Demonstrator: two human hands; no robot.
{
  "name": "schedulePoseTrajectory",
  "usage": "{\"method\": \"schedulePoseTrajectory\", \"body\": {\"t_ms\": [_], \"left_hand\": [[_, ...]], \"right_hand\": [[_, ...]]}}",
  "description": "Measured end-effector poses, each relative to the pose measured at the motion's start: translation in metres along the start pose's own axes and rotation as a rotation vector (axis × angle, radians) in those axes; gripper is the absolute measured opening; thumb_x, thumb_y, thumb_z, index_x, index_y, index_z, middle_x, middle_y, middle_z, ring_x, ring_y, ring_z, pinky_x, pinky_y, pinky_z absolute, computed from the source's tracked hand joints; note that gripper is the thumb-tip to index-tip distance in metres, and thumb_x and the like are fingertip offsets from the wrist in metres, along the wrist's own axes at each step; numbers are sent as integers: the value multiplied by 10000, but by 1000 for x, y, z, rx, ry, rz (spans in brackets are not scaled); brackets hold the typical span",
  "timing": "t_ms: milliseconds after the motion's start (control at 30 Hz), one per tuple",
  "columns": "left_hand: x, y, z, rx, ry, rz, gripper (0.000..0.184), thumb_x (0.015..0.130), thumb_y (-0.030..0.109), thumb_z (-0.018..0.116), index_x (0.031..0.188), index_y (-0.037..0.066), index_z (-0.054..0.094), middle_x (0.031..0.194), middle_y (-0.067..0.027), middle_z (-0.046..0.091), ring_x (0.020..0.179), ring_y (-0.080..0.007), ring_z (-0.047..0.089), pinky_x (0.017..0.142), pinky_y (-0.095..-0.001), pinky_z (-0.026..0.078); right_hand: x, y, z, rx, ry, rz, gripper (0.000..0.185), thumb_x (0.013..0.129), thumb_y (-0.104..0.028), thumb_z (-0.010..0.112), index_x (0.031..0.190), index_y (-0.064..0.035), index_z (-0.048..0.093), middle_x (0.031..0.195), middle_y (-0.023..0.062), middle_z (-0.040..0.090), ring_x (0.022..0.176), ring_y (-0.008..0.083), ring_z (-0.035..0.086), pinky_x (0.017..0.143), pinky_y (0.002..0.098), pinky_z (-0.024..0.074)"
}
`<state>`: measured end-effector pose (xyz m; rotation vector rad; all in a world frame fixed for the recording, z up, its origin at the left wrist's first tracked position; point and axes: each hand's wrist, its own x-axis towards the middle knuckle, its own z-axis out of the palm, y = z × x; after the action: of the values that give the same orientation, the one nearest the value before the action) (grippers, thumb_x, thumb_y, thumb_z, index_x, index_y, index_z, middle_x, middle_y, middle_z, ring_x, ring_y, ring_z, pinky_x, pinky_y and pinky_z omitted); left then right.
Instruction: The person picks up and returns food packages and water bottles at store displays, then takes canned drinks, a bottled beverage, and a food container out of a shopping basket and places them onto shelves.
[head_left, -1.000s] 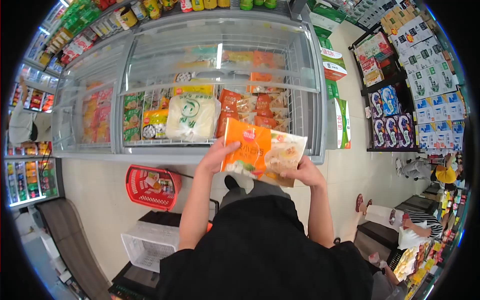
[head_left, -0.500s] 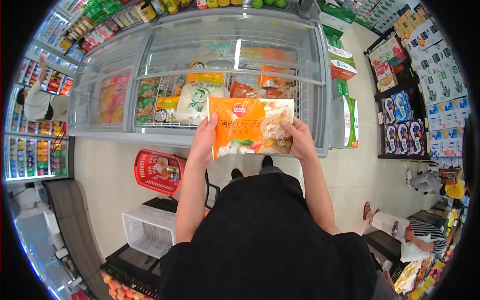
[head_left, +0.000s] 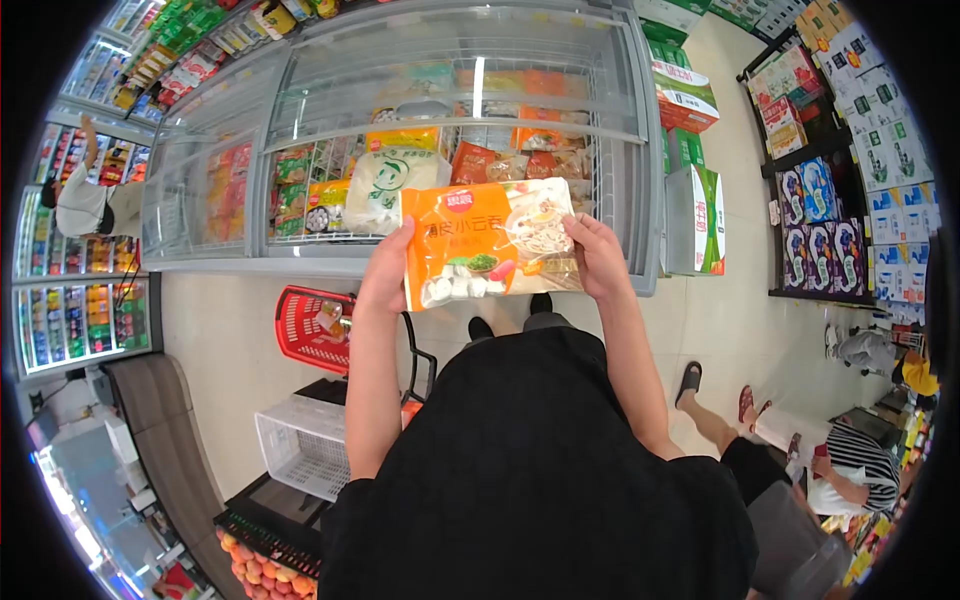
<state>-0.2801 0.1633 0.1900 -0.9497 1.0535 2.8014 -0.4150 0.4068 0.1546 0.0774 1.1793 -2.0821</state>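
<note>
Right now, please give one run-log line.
left hand: holds wonton packet, left edge | right hand: holds right edge | chest freezer: beyond packet

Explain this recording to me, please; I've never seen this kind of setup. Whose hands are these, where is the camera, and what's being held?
There is no machine here: these are a person's bare hands. The camera is worn on that person's head, looking forward and down, so their black shirt fills the bottom of the view. The left hand and right hand grip opposite ends of an orange-and-white packet. Beyond it is a glass-topped freezer with other packs and a white bag inside. On the floor, to the person's left, is a red basket.
</note>
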Motion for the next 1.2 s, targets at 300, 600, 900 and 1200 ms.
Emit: {"method": "schedulePoseTrajectory", "body": {"t_ms": [300,600,900,1200], "left_hand": [[10,-8,4,194,114,63,395,986,267,375,1218,-47,433,1171,-141,556,1058,-227,567,883,-351,478],[35,-40,7,156,14,63,431,959,329,410,1224,-8,455,1077,-126,583,938,-197,600,821,-326,508],[34,-72,6,731,-274,203,672,863,537,454,1332,63,372,1279,-151,476,1128,-310,497,928,-435,444],[-6,-30,-30,-437,-287,151,684,895,586,327,1344,72,383,1293,-143,485,1183,-282,474,972,-436,402]], "right_hand": [[-9,-12,9,-21,13,-88,108,916,-104,517,895,-2,544,835,46,614,745,83,590,684,228,495],[-33,-26,51,-69,-208,-146,223,936,-135,487,1107,-4,544,1077,123,616,998,191,599,807,319,499],[30,28,36,-72,-625,214,710,818,-393,657,1303,31,360,1045,152,629,721,186,669,526,241,536],[7,19,77,107,-225,-83,327,867,-176,620,1075,66,551,1010,141,635,823,178,648,694,303,544]]}}
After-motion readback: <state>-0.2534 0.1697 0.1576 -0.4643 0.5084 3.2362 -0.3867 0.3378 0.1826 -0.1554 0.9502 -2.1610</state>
